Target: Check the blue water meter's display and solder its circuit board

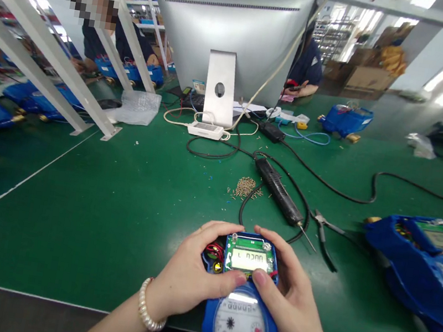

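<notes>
On the green bench [92,213], the left hand [191,273] and right hand [288,300] clasp a blue water meter [244,304], its lower rim cut off, their thumbs covering the display's bottom edge.

Green workbench [71,209], white metal frame [52,66]

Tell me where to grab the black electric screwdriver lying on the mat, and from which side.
Grip the screwdriver around the thick black barrel at mid-length, coming from above. It lies flat on the mat, tip toward the pliers, cord trailing off the far end. The right hand is probably nearer; approach from the near right, clear of the cable loop and the screw pile.
</notes>
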A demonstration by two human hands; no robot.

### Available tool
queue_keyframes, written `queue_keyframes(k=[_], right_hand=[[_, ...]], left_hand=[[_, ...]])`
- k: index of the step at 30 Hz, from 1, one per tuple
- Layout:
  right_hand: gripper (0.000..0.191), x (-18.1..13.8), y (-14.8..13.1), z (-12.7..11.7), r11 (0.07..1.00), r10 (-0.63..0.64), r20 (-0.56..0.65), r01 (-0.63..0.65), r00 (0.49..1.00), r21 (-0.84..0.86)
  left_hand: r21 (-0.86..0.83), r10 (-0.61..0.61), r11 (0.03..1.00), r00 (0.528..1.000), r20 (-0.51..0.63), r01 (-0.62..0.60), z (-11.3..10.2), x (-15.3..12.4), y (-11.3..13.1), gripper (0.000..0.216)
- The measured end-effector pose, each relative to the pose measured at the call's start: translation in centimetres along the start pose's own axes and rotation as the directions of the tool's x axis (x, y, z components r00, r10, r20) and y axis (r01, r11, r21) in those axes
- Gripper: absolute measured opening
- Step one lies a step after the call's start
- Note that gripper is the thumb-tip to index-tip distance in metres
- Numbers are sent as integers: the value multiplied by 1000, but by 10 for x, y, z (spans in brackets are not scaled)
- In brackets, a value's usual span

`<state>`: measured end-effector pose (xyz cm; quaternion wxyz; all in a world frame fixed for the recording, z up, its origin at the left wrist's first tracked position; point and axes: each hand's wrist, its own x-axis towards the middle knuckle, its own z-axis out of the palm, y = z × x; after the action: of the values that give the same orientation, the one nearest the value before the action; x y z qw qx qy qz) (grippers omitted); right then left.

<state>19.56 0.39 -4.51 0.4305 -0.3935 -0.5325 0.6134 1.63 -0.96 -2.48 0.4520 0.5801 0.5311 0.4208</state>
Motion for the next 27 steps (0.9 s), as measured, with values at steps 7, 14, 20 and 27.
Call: queue_keyframes(k=[7, 14, 20, 27], right_hand=[[42, 28, -18, -19, 988, -23, 228, 56, 973, -141], [52, 125, -39, -59, 621, -181, -101, 34, 978, -783], [34, 170, -10, -64, 575, -69, -192, -118, 979, -810], [36, 134, -82, -83, 878, -16, -248, -105, 969, -467]], left_hand=[[56, 5, 998, 1000, -28, -4, -9, 11, -3, 48], [69, -8, 998, 1000, 5, 7, -6, 12, 0, 49], [47, -8, 999, 1000, 6, 8, -7, 12, 2, 48], [14, -38, 999, 999, -2, 38, -5, 12, 3, 49]])
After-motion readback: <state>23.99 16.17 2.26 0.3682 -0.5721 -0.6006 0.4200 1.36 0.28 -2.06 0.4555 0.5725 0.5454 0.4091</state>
